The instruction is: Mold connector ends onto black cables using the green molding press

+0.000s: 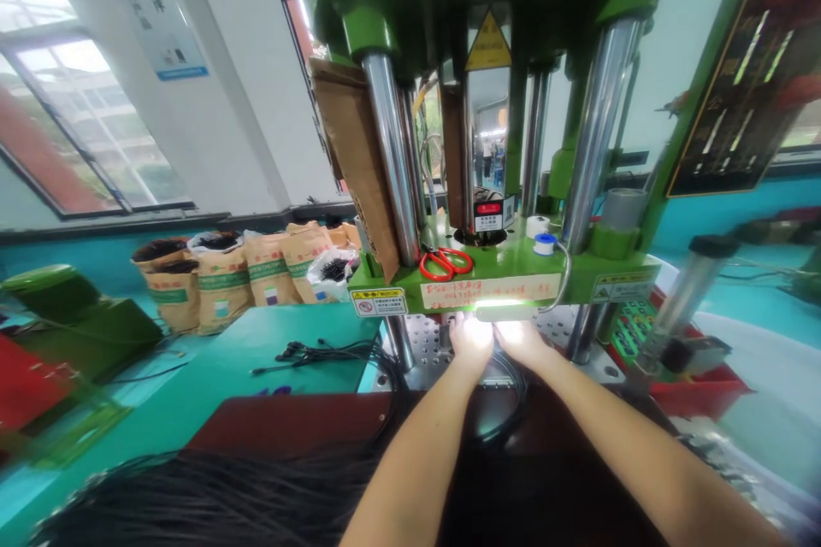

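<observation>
Both my hands reach in under the green press plate (616, 263), beneath a bright lamp (509, 311). My left hand (471, 342) and my right hand (522, 344) are close side by side above the perforated metal bed (423, 350). Glare and the plate's edge hide most of the fingers, so whether they hold anything does not show. Just below my wrists a coil of black cable (511, 410) hangs over the dark red work surface (288, 423). Red-handled scissors (445, 263) lie on the plate above.
More black cables (327, 350) lie on the teal table (269, 329) at left, with a large dark bundle (211, 500) in front. A steel column (392, 158) flanks each side. Paper sacks (221, 282) stand behind; a red bin (702, 393) is at right.
</observation>
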{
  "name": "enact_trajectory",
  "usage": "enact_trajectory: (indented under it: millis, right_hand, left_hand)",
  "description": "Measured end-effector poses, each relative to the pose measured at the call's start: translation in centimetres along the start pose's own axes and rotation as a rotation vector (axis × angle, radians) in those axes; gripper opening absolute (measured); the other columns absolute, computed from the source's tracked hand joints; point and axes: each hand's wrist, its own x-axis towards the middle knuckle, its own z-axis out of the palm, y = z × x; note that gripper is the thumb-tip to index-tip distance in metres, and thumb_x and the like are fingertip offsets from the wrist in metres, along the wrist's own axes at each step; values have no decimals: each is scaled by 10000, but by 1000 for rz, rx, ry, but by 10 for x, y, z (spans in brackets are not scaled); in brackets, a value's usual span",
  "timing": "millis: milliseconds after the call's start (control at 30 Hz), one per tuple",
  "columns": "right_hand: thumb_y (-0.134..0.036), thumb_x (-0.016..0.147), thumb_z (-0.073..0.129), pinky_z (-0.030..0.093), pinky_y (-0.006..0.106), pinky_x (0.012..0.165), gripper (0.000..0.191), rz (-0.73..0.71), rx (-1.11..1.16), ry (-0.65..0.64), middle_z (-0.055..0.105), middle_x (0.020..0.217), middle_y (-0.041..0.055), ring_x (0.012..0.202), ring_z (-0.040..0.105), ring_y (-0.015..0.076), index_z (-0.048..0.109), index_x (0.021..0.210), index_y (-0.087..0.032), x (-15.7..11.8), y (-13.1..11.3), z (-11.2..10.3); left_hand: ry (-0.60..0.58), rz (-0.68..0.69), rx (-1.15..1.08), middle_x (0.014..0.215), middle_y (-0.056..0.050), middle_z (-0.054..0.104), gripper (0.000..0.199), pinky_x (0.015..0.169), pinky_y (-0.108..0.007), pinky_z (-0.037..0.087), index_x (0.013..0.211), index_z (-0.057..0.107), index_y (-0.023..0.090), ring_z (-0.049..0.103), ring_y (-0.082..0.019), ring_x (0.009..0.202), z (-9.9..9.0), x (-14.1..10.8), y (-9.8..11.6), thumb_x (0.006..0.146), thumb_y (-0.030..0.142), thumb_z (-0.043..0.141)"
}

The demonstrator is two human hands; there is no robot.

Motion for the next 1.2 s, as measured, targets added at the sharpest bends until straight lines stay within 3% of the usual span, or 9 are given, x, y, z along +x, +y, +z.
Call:
enact_trajectory:
  millis: [200,400,567,700,833,933,1067,1200]
  right_hand:
    - [-151,858,329,447,316,760,326,-9,41,-21,665,798,101,806,598,208,650,802,-135,4,-10,2]
    - [-127,832,396,450,306,725,248,74,43,-40,653,818,109,782,589,194,641,798,-121,8,-19,17]
    - [-235,870,474,463,325,711,169,124,36,-71,626,855,44,747,582,144,601,884,-124,12,-19,27]
    - [-341,874,479,460,350,748,244,99,30,-81,617,910,47,788,582,150,589,939,-134,15,-17,24]
    - [-312,903,403,426,377,811,283,41,24,-86,638,938,92,855,585,190,610,978,-134,12,-9,17]
    - [-296,906,339,404,368,833,348,-35,26,-104,646,970,136,918,575,239,636,985,-133,5,1,13]
    - [-375,880,372,398,335,845,351,-137,35,-148,623,1073,98,971,559,238,599,1063,-179,-1,12,10]
    - [-381,872,379,380,342,870,364,-126,37,-168,630,1050,122,981,552,248,610,1034,-151,1,14,11]
  left_hand:
    - [-6,67,37,926,-117,637,311,894,-373,334,967,641,136,495,-241,1007,9,1,0,832,194,367]
    - [-40,92,65,817,-107,647,313,873,-360,343,925,643,122,509,-230,942,15,6,-12,846,209,353]
    - [-35,114,88,860,-104,644,315,869,-376,335,975,622,146,485,-232,975,17,6,-16,852,190,336]
    - [-16,118,92,894,-118,636,341,860,-401,332,933,636,133,486,-250,973,18,9,-11,862,187,306]
    - [-18,152,81,909,-129,630,345,858,-404,337,915,636,118,505,-252,948,14,11,-10,862,189,303]
    - [-51,244,61,965,-110,624,324,876,-365,348,1012,599,131,509,-225,971,7,11,-21,861,205,322]
    - [-127,386,28,1120,-77,572,330,913,-332,347,1094,543,176,466,-199,1073,-1,8,-43,865,313,350]
    - [-195,421,-1,1245,-59,496,405,931,-358,341,1167,483,213,428,-208,1141,-1,11,-55,858,425,331]
